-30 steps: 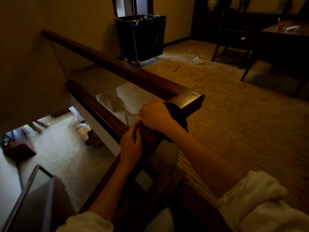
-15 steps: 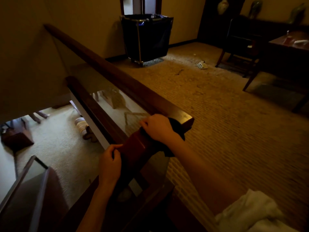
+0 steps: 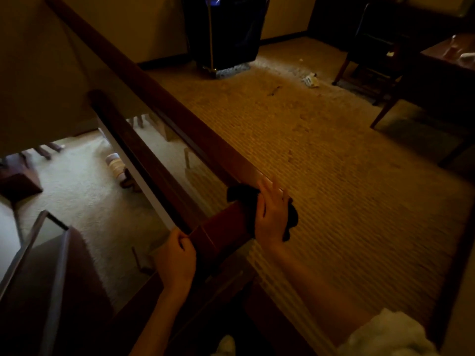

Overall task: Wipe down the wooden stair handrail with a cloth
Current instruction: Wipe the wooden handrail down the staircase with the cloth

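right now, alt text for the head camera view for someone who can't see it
A person's right hand presses a dark cloth onto the corner of a wooden handrail, while the left hand grips the rail's sloping section just below. Beyond lie carpet and a dark bin, in dim light.

Along the handrail (image 3: 180, 119) we see open room toward the far wall (image 3: 154, 27). On its right the carpet (image 3: 321, 163) lies open; the black bin (image 3: 223, 32) and the chair (image 3: 370, 47) stand well apart from it. On its left, a lower beam (image 3: 133, 150) runs near, with a gap between.
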Motion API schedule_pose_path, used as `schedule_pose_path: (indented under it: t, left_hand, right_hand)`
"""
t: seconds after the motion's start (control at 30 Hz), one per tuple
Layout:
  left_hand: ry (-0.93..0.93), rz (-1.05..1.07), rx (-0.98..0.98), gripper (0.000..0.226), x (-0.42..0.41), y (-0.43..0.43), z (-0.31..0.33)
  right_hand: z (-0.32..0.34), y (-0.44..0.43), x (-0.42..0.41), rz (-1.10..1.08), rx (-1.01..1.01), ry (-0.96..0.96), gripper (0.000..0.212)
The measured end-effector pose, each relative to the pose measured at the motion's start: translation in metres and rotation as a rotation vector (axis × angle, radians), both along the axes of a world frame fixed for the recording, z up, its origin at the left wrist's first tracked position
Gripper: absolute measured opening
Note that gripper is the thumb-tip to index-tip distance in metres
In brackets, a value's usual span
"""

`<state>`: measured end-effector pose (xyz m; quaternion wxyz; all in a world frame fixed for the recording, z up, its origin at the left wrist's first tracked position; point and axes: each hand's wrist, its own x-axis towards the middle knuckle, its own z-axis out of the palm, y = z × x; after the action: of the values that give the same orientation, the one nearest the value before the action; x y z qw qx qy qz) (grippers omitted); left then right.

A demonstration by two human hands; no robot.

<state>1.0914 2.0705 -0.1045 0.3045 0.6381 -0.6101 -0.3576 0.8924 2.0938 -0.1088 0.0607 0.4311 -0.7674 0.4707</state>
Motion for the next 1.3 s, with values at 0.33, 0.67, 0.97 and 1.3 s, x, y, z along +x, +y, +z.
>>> schedule_pose_path:
  t: [0.33, 0.67, 0.97, 1.3]
  left_hand:
    - [0.042, -0.166, -0.134, 0.018, -0.057, -0.016, 0.023]
    - [0.006, -0.175, -0.214, 0.014, -0.057, -0.012, 0.018]
    - [0.049, -0.177, -0.139, 0.016, -0.059, -0.016, 0.016]
    - [0.062, -0.181, -0.158, 0.014, -0.058, -0.018, 0.009]
  right_hand:
    - [-0.007, -0.007, 0.062, -0.273, -0.347, -0.5, 0.048]
    - [-0.004, 0.004, 0.08, -0.108, -0.089, -0.206, 0.046]
    - [0.014, -0.024, -0.07, -0.184, 0.388, -0.215, 0.039]
    - [0.012, -0.007, 0.023, 0.316, 0.379, 0.338, 0.047]
